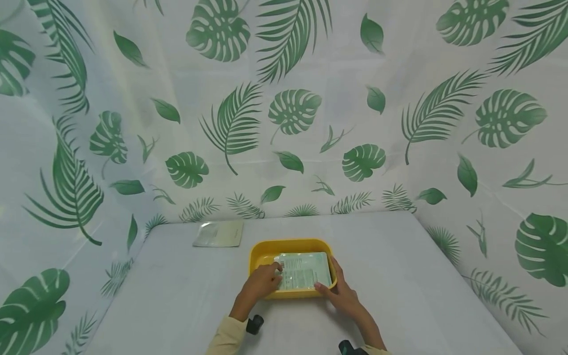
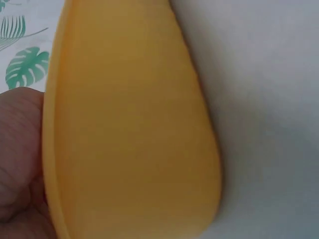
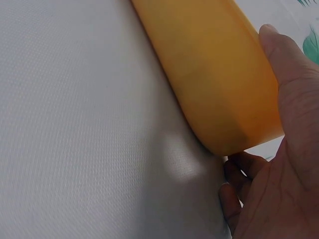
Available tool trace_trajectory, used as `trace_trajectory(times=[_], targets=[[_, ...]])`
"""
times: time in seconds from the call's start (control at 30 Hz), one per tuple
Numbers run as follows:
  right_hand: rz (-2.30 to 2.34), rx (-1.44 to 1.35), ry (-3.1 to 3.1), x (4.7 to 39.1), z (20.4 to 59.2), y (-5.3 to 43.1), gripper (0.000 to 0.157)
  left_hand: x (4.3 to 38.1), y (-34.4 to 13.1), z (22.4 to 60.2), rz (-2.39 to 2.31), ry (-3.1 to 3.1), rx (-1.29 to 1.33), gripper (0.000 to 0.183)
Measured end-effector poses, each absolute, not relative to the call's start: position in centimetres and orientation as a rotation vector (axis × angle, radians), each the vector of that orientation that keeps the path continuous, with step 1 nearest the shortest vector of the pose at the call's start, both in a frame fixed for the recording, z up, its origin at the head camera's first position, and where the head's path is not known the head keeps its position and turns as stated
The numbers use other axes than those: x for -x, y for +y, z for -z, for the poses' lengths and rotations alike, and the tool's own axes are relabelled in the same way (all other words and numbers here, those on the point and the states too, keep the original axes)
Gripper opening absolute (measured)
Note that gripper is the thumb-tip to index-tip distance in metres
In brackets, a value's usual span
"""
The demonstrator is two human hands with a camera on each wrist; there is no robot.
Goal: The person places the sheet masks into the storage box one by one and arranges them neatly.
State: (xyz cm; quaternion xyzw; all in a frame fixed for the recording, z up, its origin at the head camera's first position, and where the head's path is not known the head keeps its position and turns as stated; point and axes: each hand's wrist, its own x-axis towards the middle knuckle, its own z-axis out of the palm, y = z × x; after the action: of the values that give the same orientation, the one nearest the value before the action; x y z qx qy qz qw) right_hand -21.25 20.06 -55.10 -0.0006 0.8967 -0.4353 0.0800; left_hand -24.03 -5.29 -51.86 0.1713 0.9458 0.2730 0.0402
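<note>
A yellow plastic tray (image 1: 290,294) stands on the white table, with pale green printed flat packets (image 1: 303,271) lying in it toward the right. My left hand (image 1: 261,282) reaches over the tray's front left rim. Its curled fingers are at the left edge of the packets and seem to pinch them; the wrist view hides the fingertips behind the tray wall. At the front right corner, my right hand (image 1: 345,295) grips the tray. The right thumb (image 3: 281,52) lies over the rim, while the other fingers are around the outside of the corner.
Another flat packet (image 1: 219,233), pale and shiny, lies at the back left of the white table (image 1: 412,296). Leaf-printed sheeting (image 1: 328,123) rises behind the table and at both sides.
</note>
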Motion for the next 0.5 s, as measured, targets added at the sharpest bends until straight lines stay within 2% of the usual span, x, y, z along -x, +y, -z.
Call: trace_trajectory(times=[0.23,0.5], targets=[[1.309,0.012,2.687,21.41,55.05,20.13,0.094,24.04,-5.26,52.04,-0.871,2.921,-0.566,0.019],[1.306,0.009,2.674,21.47,55.24,19.89,0.094,23.97,-5.09,52.26,-0.922,3.014,-0.477,0.018]])
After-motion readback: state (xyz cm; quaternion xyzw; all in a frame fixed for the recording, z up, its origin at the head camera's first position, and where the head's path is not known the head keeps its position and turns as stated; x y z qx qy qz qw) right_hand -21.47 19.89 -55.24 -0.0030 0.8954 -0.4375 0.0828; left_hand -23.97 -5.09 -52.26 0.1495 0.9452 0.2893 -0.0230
